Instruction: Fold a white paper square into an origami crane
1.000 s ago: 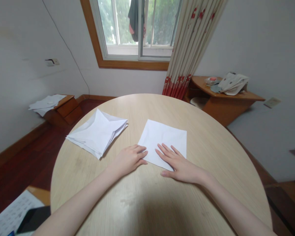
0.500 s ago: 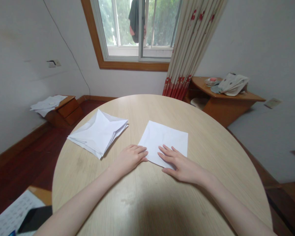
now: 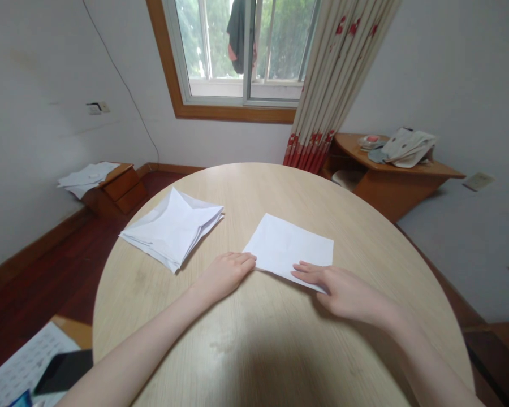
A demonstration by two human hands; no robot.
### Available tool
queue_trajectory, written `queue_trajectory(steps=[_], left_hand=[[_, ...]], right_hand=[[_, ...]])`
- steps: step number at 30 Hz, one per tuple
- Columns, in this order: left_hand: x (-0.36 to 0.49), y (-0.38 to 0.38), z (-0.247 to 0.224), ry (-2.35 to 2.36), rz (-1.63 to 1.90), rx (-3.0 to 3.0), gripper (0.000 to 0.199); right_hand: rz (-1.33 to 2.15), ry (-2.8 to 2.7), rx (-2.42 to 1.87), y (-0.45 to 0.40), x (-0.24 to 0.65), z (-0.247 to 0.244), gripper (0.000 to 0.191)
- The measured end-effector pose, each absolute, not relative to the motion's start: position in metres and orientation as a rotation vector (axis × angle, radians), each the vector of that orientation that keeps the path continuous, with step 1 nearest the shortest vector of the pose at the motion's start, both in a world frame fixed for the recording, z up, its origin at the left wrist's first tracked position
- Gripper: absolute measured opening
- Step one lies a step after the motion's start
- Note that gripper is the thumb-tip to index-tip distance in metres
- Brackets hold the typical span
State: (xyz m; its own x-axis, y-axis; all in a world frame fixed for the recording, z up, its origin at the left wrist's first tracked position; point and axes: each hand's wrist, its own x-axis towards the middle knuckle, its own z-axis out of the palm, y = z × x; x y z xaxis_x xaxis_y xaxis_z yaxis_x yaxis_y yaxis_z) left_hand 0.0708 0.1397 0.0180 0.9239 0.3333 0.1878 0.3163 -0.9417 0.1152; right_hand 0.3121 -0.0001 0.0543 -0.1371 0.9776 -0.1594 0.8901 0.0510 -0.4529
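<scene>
A white sheet of paper (image 3: 286, 246), four-sided and seemingly folded, lies at a slant on the round wooden table (image 3: 254, 345). My left hand (image 3: 233, 270) holds its left corner, fingers together at the edge. At the near right corner, my right hand (image 3: 335, 285) grips the sheet, fingers on top and the thumb at the near edge, partly hidden. To the left rests a stack of white folded papers (image 3: 173, 226) with pointed corners; neither hand touches it.
A dark phone (image 3: 63, 372) and a printed sheet (image 3: 21, 362) lie at the lower left. Beyond the table are a small drawer cabinet (image 3: 121, 189), a curtain (image 3: 322, 113) and a corner desk (image 3: 402, 198) with a cloth bag.
My right hand has moved right, from lying spread on the sheet to gripping its near right corner. The sheet has shifted slightly right. My left hand remains at the left corner.
</scene>
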Motion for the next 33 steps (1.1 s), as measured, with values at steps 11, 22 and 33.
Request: queue_trajectory(steps=[11, 22, 33], left_hand=[[0.071, 0.14, 0.014, 0.564, 0.423, 2.866, 0.021], [0.073, 0.137, 0.005, 0.653, 0.568, 2.683, 0.012], [0.074, 0.117, 0.0, 0.676, 0.555, 2.629, 0.012]], right_hand=[[0.95, -1.573, -1.727, 0.014, 0.333, 0.057, 0.04], [0.331, -1.452, -2.062, 0.029, 0.333, 0.024, 0.036], [-0.791, -2.128, -1.655, 0.021, 0.253, 0.007, 0.022]])
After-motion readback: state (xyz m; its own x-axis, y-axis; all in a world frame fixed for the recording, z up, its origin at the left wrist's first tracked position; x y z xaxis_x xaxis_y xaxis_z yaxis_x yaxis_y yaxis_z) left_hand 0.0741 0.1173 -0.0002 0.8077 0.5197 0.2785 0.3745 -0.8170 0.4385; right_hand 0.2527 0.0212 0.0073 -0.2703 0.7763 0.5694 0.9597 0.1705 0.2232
